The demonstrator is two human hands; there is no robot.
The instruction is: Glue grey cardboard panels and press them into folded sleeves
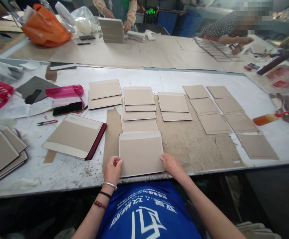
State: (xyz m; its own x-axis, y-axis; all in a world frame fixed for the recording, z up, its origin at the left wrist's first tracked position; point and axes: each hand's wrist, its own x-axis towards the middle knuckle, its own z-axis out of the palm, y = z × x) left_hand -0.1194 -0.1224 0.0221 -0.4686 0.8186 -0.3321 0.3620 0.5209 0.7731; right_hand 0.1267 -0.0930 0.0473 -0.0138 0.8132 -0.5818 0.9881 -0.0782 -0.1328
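Observation:
A beige cardboard panel with a pale strip along its top and a dark edge lies flat at the table's front edge. My left hand is at its left side, fingers curled in against the edge. On the opposite side, my right hand pinches the right edge between thumb and fingers. Just behind it, another panel is partly covered. Further back are overlapping panels in small groups, including a middle group, a left pair and a right pair.
Left of me lie a stack of panels with a maroon edge, more panels, a phone, a pen and a pink pouch. Rows of thin boards and an orange glue bottle are right. Two people work across the table.

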